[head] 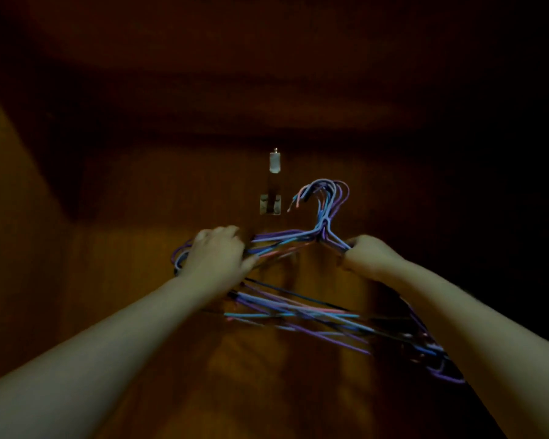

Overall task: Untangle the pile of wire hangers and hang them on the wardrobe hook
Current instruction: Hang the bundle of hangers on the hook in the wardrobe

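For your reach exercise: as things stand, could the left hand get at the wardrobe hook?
Probably yes: the wardrobe hook sits above the left hand with nothing between them. But that hand grips the wire hangers, so they would travel with it.

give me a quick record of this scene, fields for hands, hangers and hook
place: inside a dim wooden wardrobe
wardrobe hook: on the back panel, white-tipped, bare
hangers: coloured wire bundle, hook ends bunched just right of the wardrobe hook, not on it
left hand: grips the bundle's left shoulder
right hand: grips its right shoulder
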Demonstrator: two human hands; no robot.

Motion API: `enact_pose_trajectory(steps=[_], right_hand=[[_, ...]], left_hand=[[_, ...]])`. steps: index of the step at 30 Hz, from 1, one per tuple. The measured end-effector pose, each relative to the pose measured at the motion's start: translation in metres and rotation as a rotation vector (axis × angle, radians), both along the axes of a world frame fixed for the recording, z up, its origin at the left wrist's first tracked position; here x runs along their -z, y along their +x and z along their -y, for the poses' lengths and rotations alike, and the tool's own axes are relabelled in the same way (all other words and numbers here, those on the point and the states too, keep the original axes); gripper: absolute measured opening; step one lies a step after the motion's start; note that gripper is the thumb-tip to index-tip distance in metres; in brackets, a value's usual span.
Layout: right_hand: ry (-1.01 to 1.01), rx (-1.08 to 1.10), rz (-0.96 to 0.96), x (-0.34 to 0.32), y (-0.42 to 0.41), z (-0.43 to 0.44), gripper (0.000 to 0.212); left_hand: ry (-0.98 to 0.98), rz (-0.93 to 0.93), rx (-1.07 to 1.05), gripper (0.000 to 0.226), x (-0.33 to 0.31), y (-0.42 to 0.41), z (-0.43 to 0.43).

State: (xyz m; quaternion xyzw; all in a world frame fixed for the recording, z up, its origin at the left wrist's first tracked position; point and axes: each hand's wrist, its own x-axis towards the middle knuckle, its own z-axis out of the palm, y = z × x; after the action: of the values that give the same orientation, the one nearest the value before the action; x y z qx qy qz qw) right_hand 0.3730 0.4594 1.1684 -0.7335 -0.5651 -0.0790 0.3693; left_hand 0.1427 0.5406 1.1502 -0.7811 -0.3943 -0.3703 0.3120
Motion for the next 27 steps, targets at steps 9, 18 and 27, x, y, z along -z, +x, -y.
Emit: enact_pose_trajectory(steps=[9, 18, 27], right_hand=[[-0.026, -0.099, -0.001, -0.061, -0.002, -0.082, 0.028], [-0.117, -0.169, 0.286, -0.035, -0.023, -0.112, 0.017], [0.268, -0.053, 0.291, 0.001, -0.027, -0.110, 0.058]], left_hand=[[0.064, 0.103, -0.038, 0.059, -0.030, -0.001, -0.064], [-0.108, 0.047, -0.069, 0.058, -0.010, -0.027, -0.082], [-0.178, 0.190, 0.104, 0.058, -0.011, -0.012, -0.089]])
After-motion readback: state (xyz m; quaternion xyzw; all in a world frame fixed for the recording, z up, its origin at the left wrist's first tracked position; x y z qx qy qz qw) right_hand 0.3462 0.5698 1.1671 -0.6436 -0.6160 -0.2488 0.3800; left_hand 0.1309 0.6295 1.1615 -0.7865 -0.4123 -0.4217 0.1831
